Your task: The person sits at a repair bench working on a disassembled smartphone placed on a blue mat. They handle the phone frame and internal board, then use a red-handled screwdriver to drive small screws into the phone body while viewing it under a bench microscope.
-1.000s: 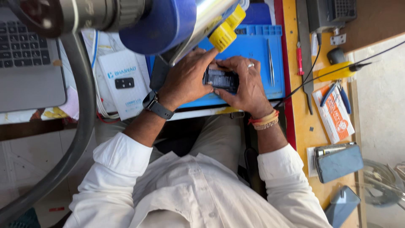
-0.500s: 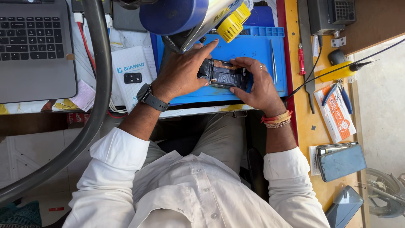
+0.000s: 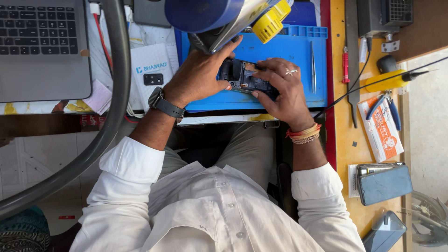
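Left hand [image 3: 198, 77]: clamped on the left end of the phone [image 3: 246, 79], forefinger stretched up past it.
Right hand [image 3: 282, 88]: closed over the phone's right end, fingertips on its open face.
Phone: held between both hands just above the blue mat [image 3: 298, 51], back off, innards showing.
Handling: likely light, stiff, fragile inside; best held by the edges.
Beside mat: tweezers [image 3: 313, 72] right, laptop [image 3: 42, 46] far left.

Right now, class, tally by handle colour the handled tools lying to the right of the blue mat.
Red: 1, the screwdriver
Yellow: 1, the yellow-handled tool
Blue: 1, the pliers
Total: 3
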`<control>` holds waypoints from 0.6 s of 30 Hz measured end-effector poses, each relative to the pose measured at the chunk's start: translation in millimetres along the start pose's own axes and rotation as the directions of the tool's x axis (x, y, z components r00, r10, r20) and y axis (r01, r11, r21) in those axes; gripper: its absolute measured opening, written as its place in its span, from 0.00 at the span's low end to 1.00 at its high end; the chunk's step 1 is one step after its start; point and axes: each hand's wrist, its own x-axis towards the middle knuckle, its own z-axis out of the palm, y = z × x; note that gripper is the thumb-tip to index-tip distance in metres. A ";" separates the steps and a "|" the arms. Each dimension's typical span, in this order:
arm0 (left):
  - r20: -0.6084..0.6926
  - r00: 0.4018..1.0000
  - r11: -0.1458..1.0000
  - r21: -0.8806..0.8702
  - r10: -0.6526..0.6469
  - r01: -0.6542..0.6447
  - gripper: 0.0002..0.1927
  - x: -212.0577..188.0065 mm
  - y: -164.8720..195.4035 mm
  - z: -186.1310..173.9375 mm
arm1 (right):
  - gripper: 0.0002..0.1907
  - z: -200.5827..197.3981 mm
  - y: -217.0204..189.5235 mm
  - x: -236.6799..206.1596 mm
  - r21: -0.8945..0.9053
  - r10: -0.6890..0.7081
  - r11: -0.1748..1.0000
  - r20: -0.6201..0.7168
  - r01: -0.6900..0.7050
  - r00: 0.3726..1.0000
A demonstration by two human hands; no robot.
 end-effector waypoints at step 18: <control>-0.015 1.000 0.994 0.102 0.028 -0.026 0.41 -17.9 -15.7 -31.3 | 0.13 41.2 -48.3 47.9 -0.092 -0.214 0.972 0.046 0.217 0.976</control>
